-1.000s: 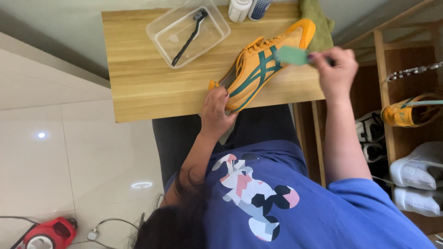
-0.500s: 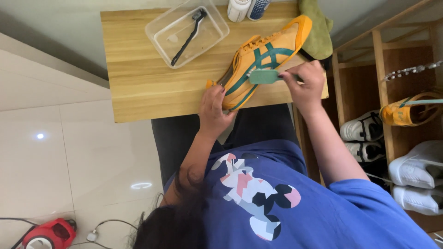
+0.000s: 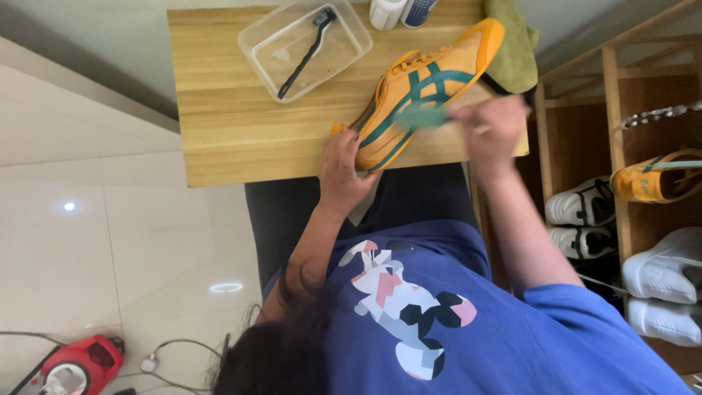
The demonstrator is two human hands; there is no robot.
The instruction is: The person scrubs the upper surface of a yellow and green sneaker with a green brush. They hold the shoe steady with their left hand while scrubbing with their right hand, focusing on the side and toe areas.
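Observation:
An orange sneaker (image 3: 417,91) with green stripes lies slanted on the wooden table (image 3: 227,124). My left hand (image 3: 344,164) grips its toe end at the table's near edge. My right hand (image 3: 493,124) holds a small green brush (image 3: 423,117), blurred by motion, against the side of the sneaker near its middle. Both arms reach up from my blue printed shirt.
A clear plastic tub (image 3: 303,44) with a black brush (image 3: 307,51) in it sits at the back of the table. Two bottles (image 3: 401,11) and an olive cloth (image 3: 515,51) stand beside it. A wooden shoe rack (image 3: 621,183) holds several shoes. A red device (image 3: 73,362) lies on the floor.
My right hand has moved the green brush from the sneaker's heel end along its side towards the middle. My left hand has stayed on the toe.

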